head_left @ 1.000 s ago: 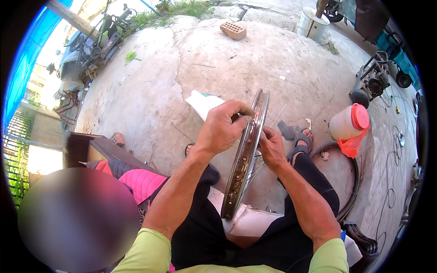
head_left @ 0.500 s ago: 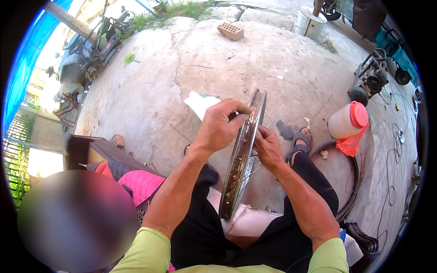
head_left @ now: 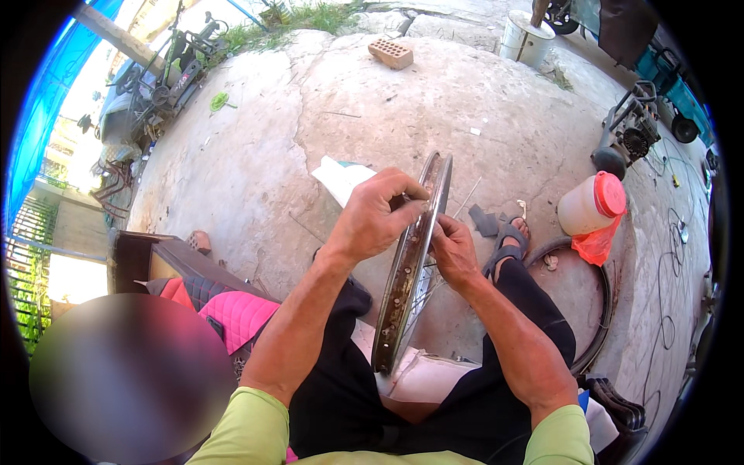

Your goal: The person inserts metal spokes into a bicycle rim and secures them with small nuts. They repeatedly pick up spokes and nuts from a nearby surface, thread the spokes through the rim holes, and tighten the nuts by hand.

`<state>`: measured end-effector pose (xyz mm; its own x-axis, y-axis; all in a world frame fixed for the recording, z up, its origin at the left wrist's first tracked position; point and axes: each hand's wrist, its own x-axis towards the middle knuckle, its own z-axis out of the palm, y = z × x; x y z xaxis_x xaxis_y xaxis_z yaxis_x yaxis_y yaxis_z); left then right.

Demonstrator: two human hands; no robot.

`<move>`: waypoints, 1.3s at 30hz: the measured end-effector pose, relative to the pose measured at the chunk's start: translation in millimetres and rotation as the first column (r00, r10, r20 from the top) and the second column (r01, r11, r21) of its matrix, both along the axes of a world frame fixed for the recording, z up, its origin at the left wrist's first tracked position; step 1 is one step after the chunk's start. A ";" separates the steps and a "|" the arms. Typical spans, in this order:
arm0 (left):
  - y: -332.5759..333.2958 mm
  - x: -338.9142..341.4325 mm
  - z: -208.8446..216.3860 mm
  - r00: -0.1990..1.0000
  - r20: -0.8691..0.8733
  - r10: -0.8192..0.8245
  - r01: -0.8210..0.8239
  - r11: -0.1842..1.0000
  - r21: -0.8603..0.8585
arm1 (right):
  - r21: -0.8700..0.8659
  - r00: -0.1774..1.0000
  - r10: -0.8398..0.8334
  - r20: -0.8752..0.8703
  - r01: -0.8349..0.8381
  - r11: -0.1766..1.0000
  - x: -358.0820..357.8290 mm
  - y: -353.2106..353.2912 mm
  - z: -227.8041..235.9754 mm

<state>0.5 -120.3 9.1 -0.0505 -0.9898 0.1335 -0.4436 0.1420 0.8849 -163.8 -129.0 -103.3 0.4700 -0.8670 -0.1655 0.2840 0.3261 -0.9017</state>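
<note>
A rusty spoked wheel rim [head_left: 402, 287] stands upright on edge between my knees, its lower end on a pale cloth-like piece [head_left: 426, 375] in front of me. My left hand [head_left: 376, 213] is at the rim's upper part, thumb and fingertips pinched against its outer face. Whatever lies in that pinch is too small to make out. On the rim's other side, my right hand [head_left: 453, 248] is closed near the inner edge, with a thin spoke [head_left: 470, 196] sticking out by its fingertips. More spokes [head_left: 423, 293] run below, partly hidden by the rim.
A white tub with a red lid [head_left: 590, 203] and a black tyre [head_left: 604, 310] lie to the right. Farther off are a compressor-like machine [head_left: 632, 128], a brick [head_left: 390, 53] and a white bucket [head_left: 527, 39]. A pink quilted cloth [head_left: 240, 314] is at left, beside a blurred patch.
My left fingers have shifted very slightly at the rim. The wheel and my right hand stay almost where they were.
</note>
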 end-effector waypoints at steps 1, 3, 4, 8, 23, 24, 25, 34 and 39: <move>-0.2 0.2 -0.7 1.000 -0.006 0.001 -0.001 1.000 -0.004 | 0.002 1.000 -0.001 0.000 0.001 1.000 0.5 0.2 0.7; -1.0 -1.5 -1.1 0.999 0.030 0.016 -0.015 0.999 -0.031 | 0.002 1.000 -0.002 0.000 0.002 1.000 1.1 0.0 -0.6; -1.4 -3.0 -1.4 0.999 0.047 0.023 -0.021 0.999 -0.045 | 0.000 1.000 -0.003 0.001 0.003 1.000 1.0 -0.5 -3.3; -0.7 -6.0 -5.7 0.995 -0.097 0.037 -0.035 0.999 0.020 | 0.004 1.000 0.001 0.011 -0.001 1.000 0.9 -0.2 -4.9; -3.7 3.9 -17.6 0.999 -0.012 -0.044 0.042 0.994 -0.101 | -0.006 0.999 -0.016 0.049 0.016 1.000 3.3 0.0 -8.3; -2.6 1.8 -13.2 0.999 -0.031 -0.033 0.031 0.997 -0.071 | -0.004 0.999 -0.015 0.046 0.015 1.000 2.5 0.0 -8.4; -1.5 -0.4 -9.1 0.999 -0.049 -0.022 0.020 0.999 -0.041 | -0.002 0.999 -0.014 0.043 0.015 1.000 1.5 -0.1 -7.6; -3.0 0.0 -18.2 0.991 -0.131 0.025 -0.026 1.000 -0.012 | -0.008 1.000 -0.012 0.026 0.012 1.000 2.9 0.7 -5.5; 2.0 -7.3 -0.4 0.993 -0.090 0.076 -0.065 0.991 0.115 | -0.008 1.000 -0.009 0.013 0.009 1.000 0.2 0.4 -0.4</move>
<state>-6.8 -118.4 8.7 0.0273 -0.9994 0.0230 -0.3631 0.0115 0.9317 -163.6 -128.6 -103.8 0.4644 -0.8725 -0.1521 0.2988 0.3160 -0.9005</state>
